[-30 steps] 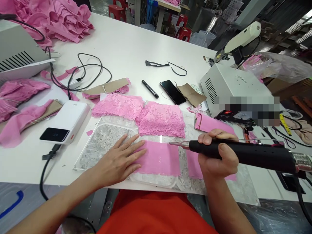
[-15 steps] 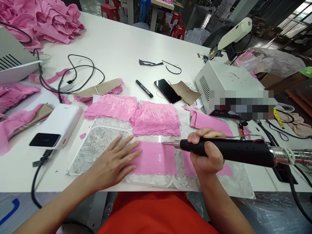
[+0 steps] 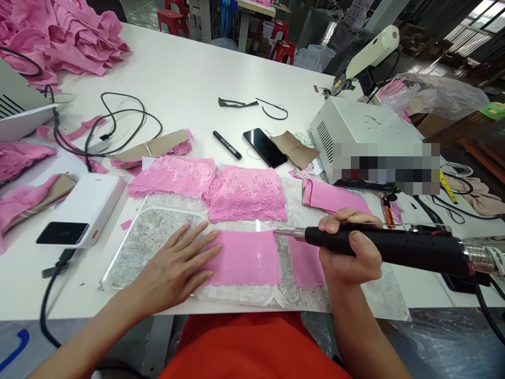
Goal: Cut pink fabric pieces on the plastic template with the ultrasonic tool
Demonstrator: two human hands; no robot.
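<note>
My left hand (image 3: 177,268) lies flat with fingers spread, its fingertips on the left part of a pink fabric piece (image 3: 248,258). That piece is under a clear sheet or template (image 3: 246,297) on a grey marbled board (image 3: 136,252). My right hand (image 3: 349,252) is wrapped round a black corded hand tool (image 3: 414,250) with a slim metal tip. The tip points left and is at the upper right corner of the pink piece; contact is hard to tell. Another pink piece (image 3: 305,263) lies to the right, partly behind my right hand.
Pink lace pieces (image 3: 248,195) lie behind the board. Beyond them are a black marker (image 3: 227,145) and a phone (image 3: 265,147). A grey metal box (image 3: 359,123) stands right, a white power bank (image 3: 94,205) with cables left. Pink fabric (image 3: 67,37) is heaped far left.
My right hand has drawn the tool to the right along the fabric's upper edge. My left hand keeps its place on the fabric. The view has shifted slightly.
</note>
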